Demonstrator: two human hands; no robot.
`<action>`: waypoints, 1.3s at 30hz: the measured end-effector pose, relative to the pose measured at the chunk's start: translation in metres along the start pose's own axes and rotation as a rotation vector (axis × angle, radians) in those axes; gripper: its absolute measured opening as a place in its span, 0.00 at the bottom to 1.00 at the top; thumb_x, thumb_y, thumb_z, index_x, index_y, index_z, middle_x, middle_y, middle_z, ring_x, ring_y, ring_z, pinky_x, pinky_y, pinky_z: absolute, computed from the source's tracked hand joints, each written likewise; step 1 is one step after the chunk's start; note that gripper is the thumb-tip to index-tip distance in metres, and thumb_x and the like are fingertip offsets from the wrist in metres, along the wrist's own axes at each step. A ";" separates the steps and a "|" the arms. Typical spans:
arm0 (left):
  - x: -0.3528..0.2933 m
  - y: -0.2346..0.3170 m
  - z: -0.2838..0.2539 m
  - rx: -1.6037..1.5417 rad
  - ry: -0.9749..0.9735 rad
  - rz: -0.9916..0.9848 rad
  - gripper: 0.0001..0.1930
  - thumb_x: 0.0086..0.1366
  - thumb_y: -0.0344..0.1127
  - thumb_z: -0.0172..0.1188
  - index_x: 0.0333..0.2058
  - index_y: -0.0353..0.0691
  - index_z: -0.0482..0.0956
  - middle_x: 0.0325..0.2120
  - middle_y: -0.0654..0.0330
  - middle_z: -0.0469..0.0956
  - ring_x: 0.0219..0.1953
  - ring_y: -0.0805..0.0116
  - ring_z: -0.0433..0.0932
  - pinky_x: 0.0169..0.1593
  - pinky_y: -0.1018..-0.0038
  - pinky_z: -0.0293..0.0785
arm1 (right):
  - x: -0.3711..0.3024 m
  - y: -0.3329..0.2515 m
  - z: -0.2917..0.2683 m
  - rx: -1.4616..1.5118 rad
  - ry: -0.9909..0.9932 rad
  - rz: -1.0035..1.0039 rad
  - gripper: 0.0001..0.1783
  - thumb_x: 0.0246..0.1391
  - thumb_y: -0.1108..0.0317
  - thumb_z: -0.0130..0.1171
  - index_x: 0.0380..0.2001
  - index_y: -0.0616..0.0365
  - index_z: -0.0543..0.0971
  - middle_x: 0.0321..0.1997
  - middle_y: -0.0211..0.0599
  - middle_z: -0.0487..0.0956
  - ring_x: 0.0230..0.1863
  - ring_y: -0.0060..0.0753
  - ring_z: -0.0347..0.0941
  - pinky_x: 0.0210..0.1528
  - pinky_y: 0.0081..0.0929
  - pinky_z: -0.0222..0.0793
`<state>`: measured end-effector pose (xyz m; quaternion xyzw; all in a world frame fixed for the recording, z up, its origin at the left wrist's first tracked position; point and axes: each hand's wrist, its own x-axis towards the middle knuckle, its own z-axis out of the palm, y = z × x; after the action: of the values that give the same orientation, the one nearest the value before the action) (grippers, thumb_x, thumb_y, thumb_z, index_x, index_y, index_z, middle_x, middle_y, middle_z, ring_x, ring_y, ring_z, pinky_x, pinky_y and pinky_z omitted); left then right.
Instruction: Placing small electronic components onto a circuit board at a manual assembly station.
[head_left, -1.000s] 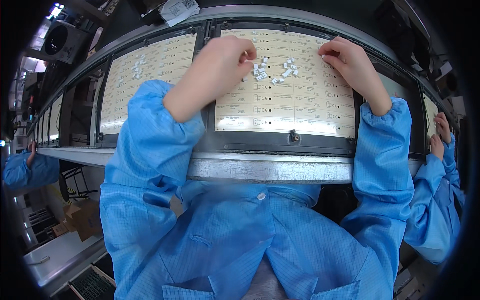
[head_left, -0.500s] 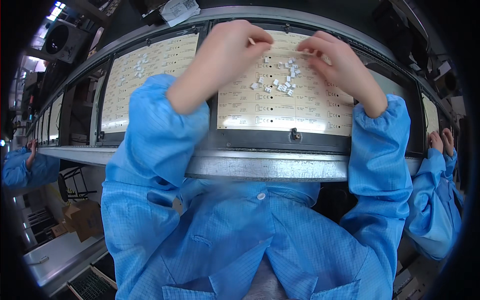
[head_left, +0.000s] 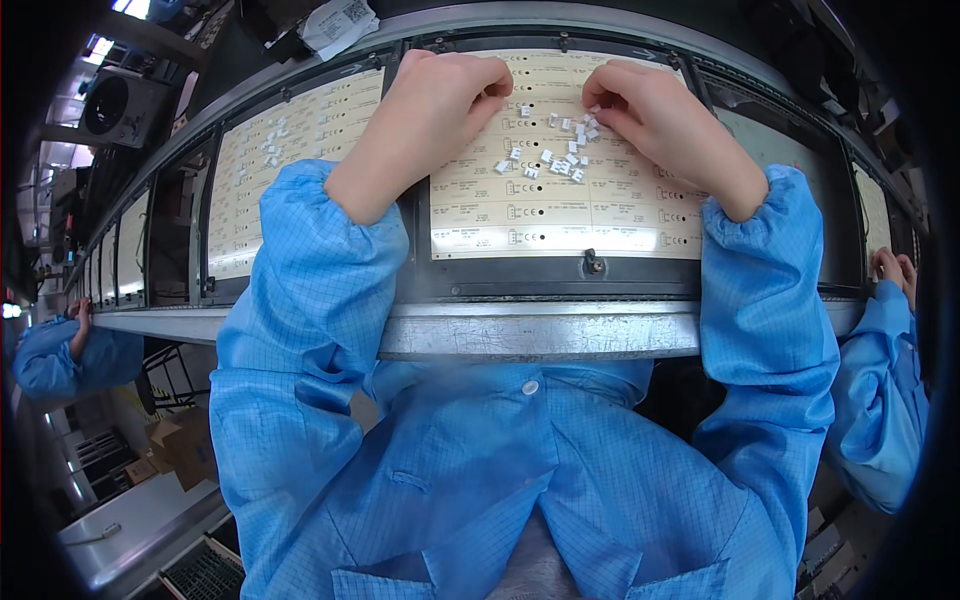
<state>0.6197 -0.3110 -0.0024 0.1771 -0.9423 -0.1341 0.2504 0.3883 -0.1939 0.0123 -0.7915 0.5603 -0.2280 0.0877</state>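
A cream panel (head_left: 480, 215) printed with repeated rows of markings lies in a dark frame before me. Small white connectors (head_left: 560, 165) are scattered over its middle, some standing and others tipped over. My left hand (head_left: 450, 105) is over the panel's upper left, thumb and forefinger pinched together; anything between them is too small or hidden to make out. At the upper right edge of the scattered connectors, my right hand (head_left: 665, 120) has its thumb and forefinger closed around a small white connector (head_left: 596, 108), which is partly hidden by the fingers.
A second printed panel (head_left: 235, 215) with more white connectors (head_left: 273, 145) lies to the left. A metal rail (head_left: 540, 330) runs along the near edge. Beyond the frame sits a white labelled bag (head_left: 338, 28). Co-workers' blue sleeves (head_left: 75, 360) show at both sides.
My right hand has come down to the scattered connectors and its fingers have drawn together. The left hand has shifted slightly left, still pinched. The whole view has shifted a little.
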 end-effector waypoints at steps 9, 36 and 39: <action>-0.001 -0.001 -0.002 0.017 0.020 0.091 0.05 0.57 0.27 0.63 0.33 0.37 0.84 0.28 0.53 0.83 0.31 0.55 0.83 0.39 0.66 0.79 | -0.011 0.008 -0.023 0.074 0.047 0.091 0.06 0.60 0.70 0.60 0.37 0.60 0.74 0.30 0.35 0.78 0.32 0.28 0.74 0.35 0.24 0.69; -0.004 0.023 0.001 0.246 0.037 0.022 0.05 0.61 0.35 0.61 0.34 0.47 0.84 0.37 0.67 0.79 0.46 0.64 0.75 0.51 0.63 0.62 | -0.039 0.033 -0.042 -0.039 0.090 0.144 0.09 0.59 0.73 0.59 0.43 0.61 0.79 0.36 0.36 0.82 0.36 0.26 0.77 0.38 0.20 0.72; -0.003 0.024 0.005 0.231 0.007 0.028 0.06 0.60 0.35 0.62 0.35 0.47 0.84 0.39 0.67 0.79 0.47 0.64 0.74 0.51 0.63 0.63 | -0.038 0.031 -0.037 -0.031 0.054 0.207 0.08 0.58 0.74 0.60 0.42 0.61 0.79 0.35 0.34 0.81 0.34 0.25 0.75 0.36 0.21 0.69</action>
<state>0.6131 -0.2874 -0.0001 0.1920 -0.9530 -0.0204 0.2336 0.3353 -0.1657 0.0225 -0.7243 0.6446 -0.2303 0.0830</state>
